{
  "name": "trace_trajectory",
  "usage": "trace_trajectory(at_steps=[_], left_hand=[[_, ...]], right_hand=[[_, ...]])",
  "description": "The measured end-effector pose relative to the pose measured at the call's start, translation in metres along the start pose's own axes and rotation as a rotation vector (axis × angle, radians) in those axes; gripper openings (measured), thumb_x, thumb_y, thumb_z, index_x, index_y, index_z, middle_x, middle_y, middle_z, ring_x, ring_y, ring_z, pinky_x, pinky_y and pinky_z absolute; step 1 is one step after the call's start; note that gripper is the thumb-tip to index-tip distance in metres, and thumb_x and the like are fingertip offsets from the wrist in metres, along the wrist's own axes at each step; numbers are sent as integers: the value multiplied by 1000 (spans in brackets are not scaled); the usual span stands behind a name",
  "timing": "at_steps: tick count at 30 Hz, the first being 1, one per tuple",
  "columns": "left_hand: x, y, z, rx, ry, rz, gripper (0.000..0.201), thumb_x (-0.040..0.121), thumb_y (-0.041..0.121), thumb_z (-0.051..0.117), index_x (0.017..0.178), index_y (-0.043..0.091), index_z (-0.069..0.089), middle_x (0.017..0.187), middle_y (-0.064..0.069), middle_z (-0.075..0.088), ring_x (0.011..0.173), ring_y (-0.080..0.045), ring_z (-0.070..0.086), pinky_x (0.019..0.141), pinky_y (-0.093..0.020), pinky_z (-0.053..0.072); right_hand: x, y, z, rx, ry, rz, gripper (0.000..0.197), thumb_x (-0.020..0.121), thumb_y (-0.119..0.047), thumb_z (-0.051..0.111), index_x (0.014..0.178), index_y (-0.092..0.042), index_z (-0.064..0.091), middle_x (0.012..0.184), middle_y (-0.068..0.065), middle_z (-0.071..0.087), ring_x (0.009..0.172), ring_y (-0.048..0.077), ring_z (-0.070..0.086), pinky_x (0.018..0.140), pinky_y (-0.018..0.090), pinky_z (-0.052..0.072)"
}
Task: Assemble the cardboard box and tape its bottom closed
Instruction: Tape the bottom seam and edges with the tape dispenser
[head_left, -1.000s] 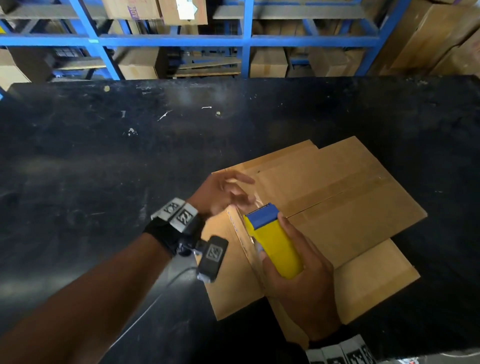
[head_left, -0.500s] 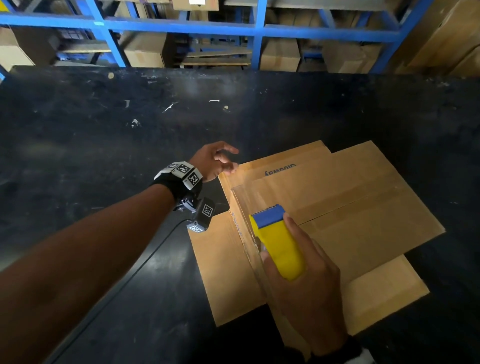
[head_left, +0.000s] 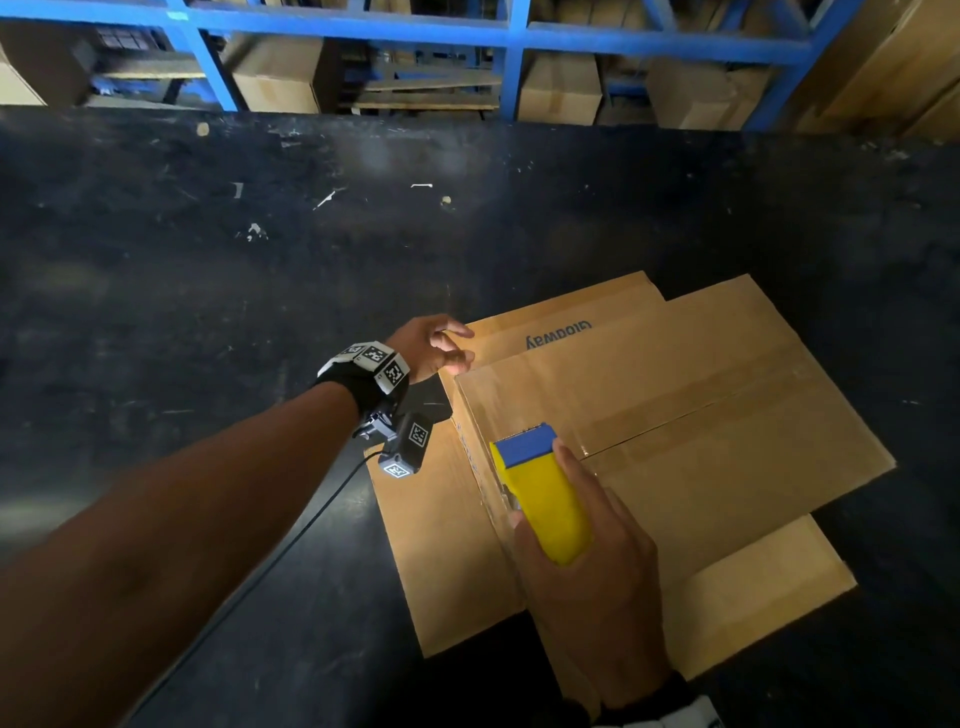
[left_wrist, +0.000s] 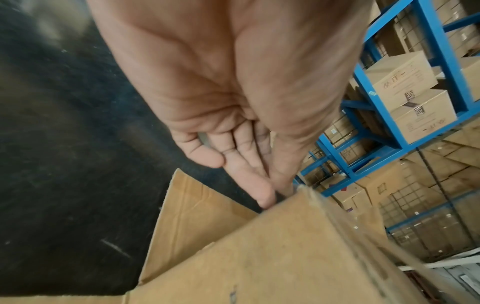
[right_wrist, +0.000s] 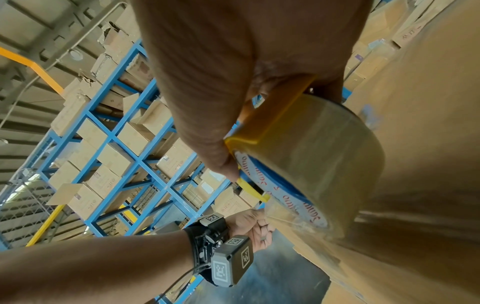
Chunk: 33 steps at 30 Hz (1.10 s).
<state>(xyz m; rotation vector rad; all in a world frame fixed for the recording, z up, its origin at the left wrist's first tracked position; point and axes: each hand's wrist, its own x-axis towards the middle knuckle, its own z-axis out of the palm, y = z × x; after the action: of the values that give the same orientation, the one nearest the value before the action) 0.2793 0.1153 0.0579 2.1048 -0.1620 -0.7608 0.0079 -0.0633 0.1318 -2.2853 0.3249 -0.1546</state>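
A brown cardboard box (head_left: 675, 395) stands upside down on the black table, its bottom flaps folded shut on top and the other flaps spread flat on the table. My right hand (head_left: 597, 525) grips a yellow and blue tape dispenser (head_left: 545, 499) at the box's near left edge. In the right wrist view the clear tape roll (right_wrist: 324, 156) lies against the box wall (right_wrist: 420, 164). My left hand (head_left: 441, 348) is at the box's far left corner, its loose fingers (left_wrist: 249, 181) touching the cardboard edge (left_wrist: 272, 246).
The black table (head_left: 208, 312) stretches wide to the left and beyond the box, with small scraps on it. Blue shelving (head_left: 511, 62) stacked with cartons stands behind the far edge. A cable runs from my left wrist camera (head_left: 405, 447).
My left hand has moved away from the dispenser to the box's far left corner. My right hand keeps the dispenser at the near left edge.
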Motion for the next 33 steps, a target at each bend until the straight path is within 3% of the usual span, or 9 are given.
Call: trace_trajectory(at_steps=[3,6,9,11,14,19,26,30,33], left_hand=[[3,-7,8,125,-47,-72,29,91,34,74,118,38,65,122,1,72,114,-21,67,111,-44,45],[0,-10,4,212,-39,-84,32,90,32,75,120,33,67,118,4,73,111,-20,69,110,-44,48],[-11,-12,-3,90,69,86,27,92,16,73,115,29,71,105,7,73,100,-16,72,102,-47,55],[-23,-11,-2,11,100,236,29,94,8,68,114,27,73,104,7,74,97,-13,72,99,-42,57],[-39,-7,8,30,73,341,29,97,13,66,116,33,76,105,11,74,98,-8,70,92,-35,58],[-50,-6,18,125,89,340,28,101,20,62,115,39,76,109,20,69,102,-1,64,91,-35,56],[-53,6,20,105,41,271,28,99,15,64,117,33,77,113,9,74,107,-8,65,103,-38,47],[-53,3,24,84,66,263,30,98,15,65,111,39,77,110,14,73,111,-12,66,108,-44,49],[-54,1,26,88,72,285,32,99,17,64,109,45,76,117,11,73,113,-13,66,101,-48,55]], right_hand=[[-1,4,3,-7,3,9,80,78,-61,63,149,-51,28,106,-10,62,89,13,65,71,39,61],[-2,8,6,-20,-5,23,78,77,-65,60,148,-49,30,107,-10,63,90,13,65,72,40,62],[-4,9,4,-14,-10,34,78,78,-65,61,149,-44,34,107,-15,61,91,10,65,73,36,62],[-3,8,2,-7,-3,33,77,79,-63,63,149,-42,38,107,-15,61,90,9,65,72,35,61],[-2,5,2,-9,-6,41,76,80,-62,64,149,-41,40,106,-13,63,90,9,64,71,35,60],[-1,6,4,-18,-25,26,75,80,-56,66,149,-38,41,109,-11,64,91,9,65,73,35,61],[-12,6,-6,-20,-23,17,78,82,-60,64,152,-39,36,107,-8,63,92,10,63,75,37,59],[-44,17,-27,-44,3,12,72,82,-63,61,147,-37,45,95,-8,63,78,5,62,64,26,56],[-88,34,-52,-38,-44,29,73,81,-68,60,148,-47,39,104,-13,62,87,0,61,71,18,52]])
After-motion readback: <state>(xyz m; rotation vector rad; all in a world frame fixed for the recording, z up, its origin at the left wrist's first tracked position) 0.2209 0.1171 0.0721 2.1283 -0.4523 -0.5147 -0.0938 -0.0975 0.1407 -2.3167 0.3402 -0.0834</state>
